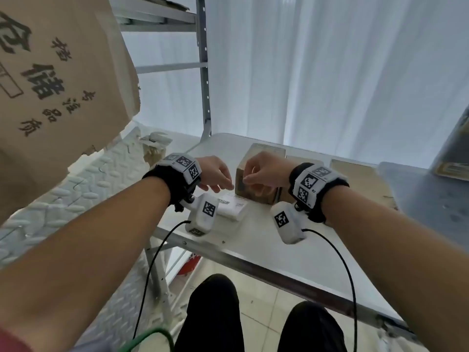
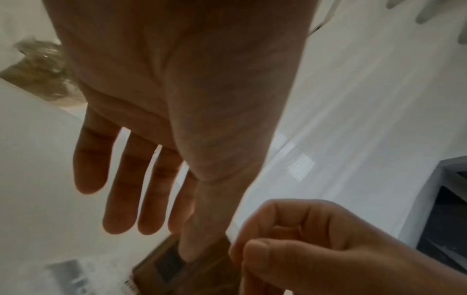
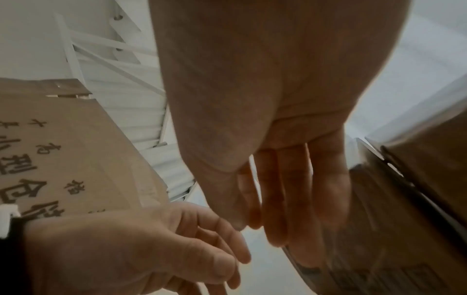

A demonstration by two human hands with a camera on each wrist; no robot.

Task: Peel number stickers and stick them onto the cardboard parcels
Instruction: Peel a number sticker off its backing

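A small brown cardboard parcel (image 1: pixel 252 194) (image 2: pixel 177 275) (image 3: pixel 379 239) stands on the white table (image 1: pixel 266 240). Just left of it lies a white stack of sticker sheets (image 1: pixel 233 207). My right hand (image 1: pixel 261 171) (image 3: pixel 252 223) (image 2: pixel 290 239) hovers at the parcel's top left corner, thumb and forefinger pressed together on a small pale sticker that barely shows. My left hand (image 1: pixel 218 177) (image 2: pixel 141 189) (image 3: pixel 177 249) hangs over the sticker stack. Its fingers are straight and spread and hold nothing, and its thumb points toward the parcel.
More flat cardboard parcels (image 1: pixel 355 174) lie along the table's far side. A big printed cardboard box (image 1: pixel 50 85) looms at the left, beside a metal shelf frame (image 1: pixel 203 72). A grey surface (image 1: pixel 418 199) with another box (image 1: pixel 454 153) adjoins on the right.
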